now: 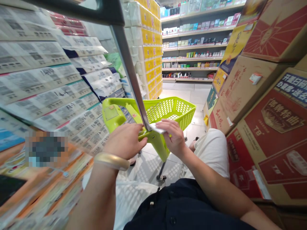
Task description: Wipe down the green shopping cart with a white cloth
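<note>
A lime-green rolling shopping basket (177, 111) stands on the tiled floor in front of me, its metal handle pole (129, 70) rising up toward the camera. My left hand (126, 140), with a gold bangle (111, 160) on the wrist, is closed near the base of the pole. My right hand (174, 135) pinches a small white cloth or paper (157, 128) against the pole's foot on the basket's rim. I appear to be seated or crouching, with a knee in white cloth (213, 150) showing at the right.
Stacked packs of tissue paper (55, 86) fill the left side. Red and brown cardboard cartons (268, 121) are piled at the right. Yellow-labelled packs (151, 48) stand behind the basket. Shelves of small goods (194, 48) line the far wall across a white tiled aisle (182, 92).
</note>
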Demonstrator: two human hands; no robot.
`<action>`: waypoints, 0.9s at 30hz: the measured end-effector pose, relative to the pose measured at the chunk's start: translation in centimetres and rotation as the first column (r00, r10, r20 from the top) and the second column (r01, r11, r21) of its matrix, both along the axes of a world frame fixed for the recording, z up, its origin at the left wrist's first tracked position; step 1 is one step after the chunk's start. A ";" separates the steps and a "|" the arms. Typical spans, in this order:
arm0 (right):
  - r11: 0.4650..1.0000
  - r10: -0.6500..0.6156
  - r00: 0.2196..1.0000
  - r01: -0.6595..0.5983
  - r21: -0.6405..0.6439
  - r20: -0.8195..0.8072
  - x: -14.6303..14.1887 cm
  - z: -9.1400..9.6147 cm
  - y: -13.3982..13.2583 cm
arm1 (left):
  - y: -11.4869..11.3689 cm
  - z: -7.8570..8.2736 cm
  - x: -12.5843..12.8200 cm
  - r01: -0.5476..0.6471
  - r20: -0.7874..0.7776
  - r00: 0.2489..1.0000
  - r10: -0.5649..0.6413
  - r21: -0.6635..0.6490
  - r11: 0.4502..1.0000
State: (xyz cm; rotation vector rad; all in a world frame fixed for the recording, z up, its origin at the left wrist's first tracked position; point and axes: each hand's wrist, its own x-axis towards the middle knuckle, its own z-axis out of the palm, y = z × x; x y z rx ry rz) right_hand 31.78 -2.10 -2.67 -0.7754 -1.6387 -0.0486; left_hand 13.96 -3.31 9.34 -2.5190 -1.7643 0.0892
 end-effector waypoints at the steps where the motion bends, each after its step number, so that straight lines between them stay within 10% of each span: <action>1: 0.999 0.052 0.998 -0.051 -0.020 0.041 -0.3 -0.5 0.3 | 0.1 0.1 0.2 -0.016 -0.002 1.000 0.016 -0.004 1.000; 27: 0.981 0.126 0.989 -0.112 -0.158 0.076 -1.6 -1.0 -0.1 | 0.4 -1.3 0.6 -0.185 0.104 0.978 0.183 0.013 0.983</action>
